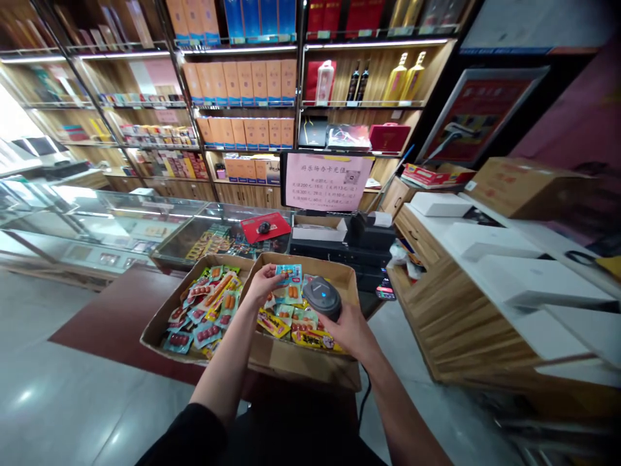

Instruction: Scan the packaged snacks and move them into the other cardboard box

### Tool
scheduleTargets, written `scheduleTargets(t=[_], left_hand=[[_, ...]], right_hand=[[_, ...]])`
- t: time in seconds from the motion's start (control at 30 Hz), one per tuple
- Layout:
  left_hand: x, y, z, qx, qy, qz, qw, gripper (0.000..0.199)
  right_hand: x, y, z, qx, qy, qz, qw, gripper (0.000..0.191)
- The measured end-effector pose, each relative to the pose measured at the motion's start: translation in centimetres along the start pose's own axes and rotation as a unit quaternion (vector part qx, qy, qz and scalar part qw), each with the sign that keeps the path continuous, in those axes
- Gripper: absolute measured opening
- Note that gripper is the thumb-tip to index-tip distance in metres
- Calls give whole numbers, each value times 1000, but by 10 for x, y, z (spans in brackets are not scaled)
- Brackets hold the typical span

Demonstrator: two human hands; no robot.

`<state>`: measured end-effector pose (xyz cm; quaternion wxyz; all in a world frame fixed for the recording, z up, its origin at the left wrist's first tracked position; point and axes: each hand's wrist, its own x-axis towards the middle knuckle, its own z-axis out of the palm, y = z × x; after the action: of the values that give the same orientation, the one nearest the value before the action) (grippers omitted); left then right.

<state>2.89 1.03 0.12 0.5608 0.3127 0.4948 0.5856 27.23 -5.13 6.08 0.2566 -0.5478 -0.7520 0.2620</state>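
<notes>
- While your left hand (264, 283) pinches the blue packet (290, 274) by its left edge over the right-hand box (310, 364), leave its printed face uncovered.
- Since your right hand (350, 329) wraps the dark scanner (323, 299) just beside it, angle that squarely and steadily toward the packet.

A pink notice (325, 184) is hanging over the monitor (284, 181). A dark rounded object (264, 227) is resting on a red sheet (250, 226). Orange boxes (246, 81) are lining the wall shelves (436, 71). White boxes (497, 243) are lying on the wooden cabinet (466, 317).
</notes>
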Motion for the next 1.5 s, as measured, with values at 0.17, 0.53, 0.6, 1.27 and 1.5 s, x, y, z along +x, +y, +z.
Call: scheduleTargets(t=[0.17, 0.53, 0.6, 1.27, 1.5], left_hand=[[-3, -1, 1, 30, 6, -2, 1000, 40], [-3, 13, -11, -6, -12, -3, 1000, 47], [-5, 17, -31, -9, 5, 9, 1000, 47], [-17, 83, -207, -4, 168, 52, 984, 48], [21, 43, -122, 50, -10, 7, 999, 46]], right_hand=[[-1, 1, 0, 16, 7, -6, 1000, 37], [0, -7, 6, -15, 24, 19, 999, 35], [3, -7, 11, -37, 22, 24, 999, 35], [37, -59, 68, -99, 65, 43, 992, 33], [12, -46, 54, -104, 119, 120, 980, 35]])
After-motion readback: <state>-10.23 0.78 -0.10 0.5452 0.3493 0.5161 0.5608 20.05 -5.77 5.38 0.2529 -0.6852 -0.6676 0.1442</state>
